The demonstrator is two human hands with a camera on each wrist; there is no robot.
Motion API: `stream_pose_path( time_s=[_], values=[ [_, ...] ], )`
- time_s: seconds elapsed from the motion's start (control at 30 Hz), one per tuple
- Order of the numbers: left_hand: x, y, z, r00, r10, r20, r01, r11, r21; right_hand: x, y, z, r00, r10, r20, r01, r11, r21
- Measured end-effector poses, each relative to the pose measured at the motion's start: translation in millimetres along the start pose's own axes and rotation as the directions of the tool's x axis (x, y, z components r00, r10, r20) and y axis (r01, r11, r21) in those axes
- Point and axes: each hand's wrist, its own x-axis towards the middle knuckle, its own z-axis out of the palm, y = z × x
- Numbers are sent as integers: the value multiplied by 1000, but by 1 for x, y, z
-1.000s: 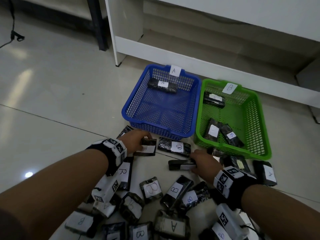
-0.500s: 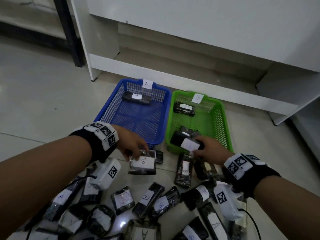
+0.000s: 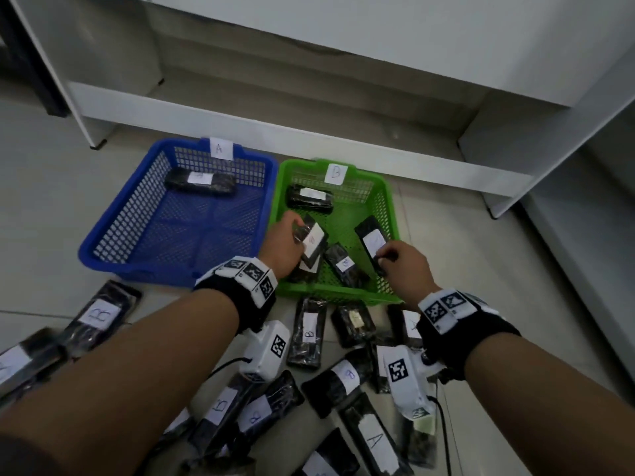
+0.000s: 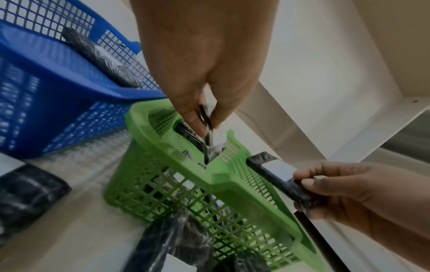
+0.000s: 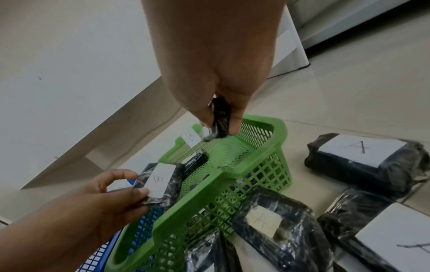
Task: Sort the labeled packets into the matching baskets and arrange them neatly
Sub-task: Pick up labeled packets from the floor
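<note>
The green basket [image 3: 330, 293] tagged B sits to the right of the blue basket [image 3: 144, 207] tagged A. My left hand [image 3: 297, 235] pinches a black packet labelled B [image 3: 314, 240] over the green basket's left side; the right wrist view shows its label [image 5: 160, 180]. My right hand [image 3: 386, 257] pinches the near end of another black packet [image 3: 372, 242] above the basket's right side, its label too blurred to read. Two more packets [image 3: 345, 264] lie on the green basket's floor near the front, and one [image 3: 309, 197] at the back. A single packet [image 3: 201, 180] lies in the blue one.
Several loose black packets lie on the tile floor in front of the baskets, marked B [image 3: 99, 316] or A [image 3: 372, 441]. A white shelf unit [image 3: 309, 132] runs just behind both baskets. The floor to the left of the blue basket is bare tile.
Both hands have lifted from the floor pile and moved forward over the green basket, each carrying a packet. The view has shifted closer to the baskets.
</note>
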Motion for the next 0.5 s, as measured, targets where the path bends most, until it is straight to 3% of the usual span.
stream_pose_path(
  time_s=[0.13,0.4,0.5],
  values=[
    [18,-13,19,999,26,-32,-21,991,130,14,5,8,1000,7,-22,-7,1000,-17],
    [33,-13,33,983,-34,181,-23,954,300,52,12,40,991,81,103,-77,996,-41],
    [31,-14,37,964,-143,225,37,908,418,53,17,50,980,119,162,-101,988,-118]
  ],
)
